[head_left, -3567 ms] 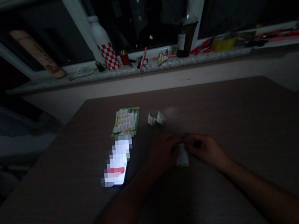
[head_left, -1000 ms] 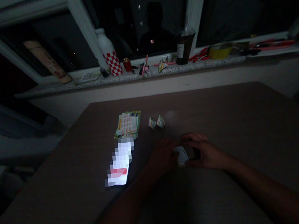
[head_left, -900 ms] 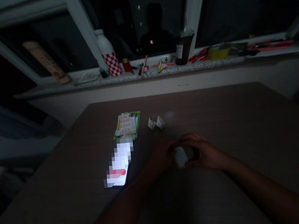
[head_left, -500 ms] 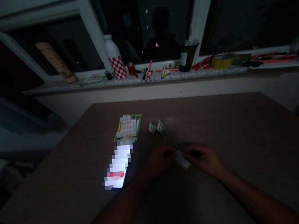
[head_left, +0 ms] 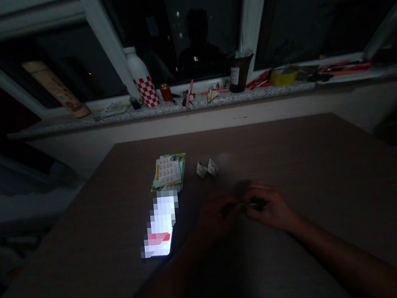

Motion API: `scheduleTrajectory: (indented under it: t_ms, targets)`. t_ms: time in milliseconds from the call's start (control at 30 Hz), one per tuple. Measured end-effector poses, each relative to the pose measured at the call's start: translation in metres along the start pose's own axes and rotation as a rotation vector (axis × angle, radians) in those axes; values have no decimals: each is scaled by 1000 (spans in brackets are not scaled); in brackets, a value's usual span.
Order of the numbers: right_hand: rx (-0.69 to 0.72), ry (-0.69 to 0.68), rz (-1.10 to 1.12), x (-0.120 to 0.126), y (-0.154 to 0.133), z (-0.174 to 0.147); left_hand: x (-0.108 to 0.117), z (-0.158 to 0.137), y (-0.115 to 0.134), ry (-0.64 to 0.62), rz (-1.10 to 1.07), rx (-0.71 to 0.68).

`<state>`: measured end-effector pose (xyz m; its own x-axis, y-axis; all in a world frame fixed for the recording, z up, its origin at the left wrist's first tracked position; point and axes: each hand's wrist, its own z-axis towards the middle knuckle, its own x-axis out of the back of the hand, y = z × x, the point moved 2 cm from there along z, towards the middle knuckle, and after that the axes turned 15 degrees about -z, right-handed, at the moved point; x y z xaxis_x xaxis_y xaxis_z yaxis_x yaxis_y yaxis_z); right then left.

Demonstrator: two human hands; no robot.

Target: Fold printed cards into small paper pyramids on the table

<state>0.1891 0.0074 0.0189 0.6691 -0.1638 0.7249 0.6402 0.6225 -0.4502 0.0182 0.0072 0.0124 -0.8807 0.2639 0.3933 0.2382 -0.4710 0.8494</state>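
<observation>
My left hand (head_left: 218, 212) and my right hand (head_left: 271, 207) meet over the middle of the table, thumbs and fingers pinched together. Between their fingertips is a small piece of folded paper (head_left: 243, 206), of which only a dim sliver shows. Most of it is hidden by the fingers and the dark. Just beyond my left hand, two small folded paper shapes (head_left: 207, 168) with printed faces stand side by side on the tabletop.
A lit phone (head_left: 161, 224) lies left of my hands, below a stack of printed paper sheets (head_left: 168, 172). The brown table (head_left: 289, 150) reaches to the wall. Along the windowsill stand a white bottle with red checks (head_left: 144, 82), a dark cup (head_left: 240, 76) and yellow tape (head_left: 282, 77).
The folded paper has gone from showing a pale flat face to being almost covered, with my fingertips closer together. The camera view has tilted and shifted slightly.
</observation>
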Motion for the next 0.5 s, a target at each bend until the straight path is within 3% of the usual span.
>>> scheduleTrajectory:
  t_ms: [233,500]
  targets:
    - [137,39,-110,11,-4,-6,-10,-1,10,-67,145,-218]
    - [109,19,-111,22,9,-12,-19,-3,15,-9,91,-144]
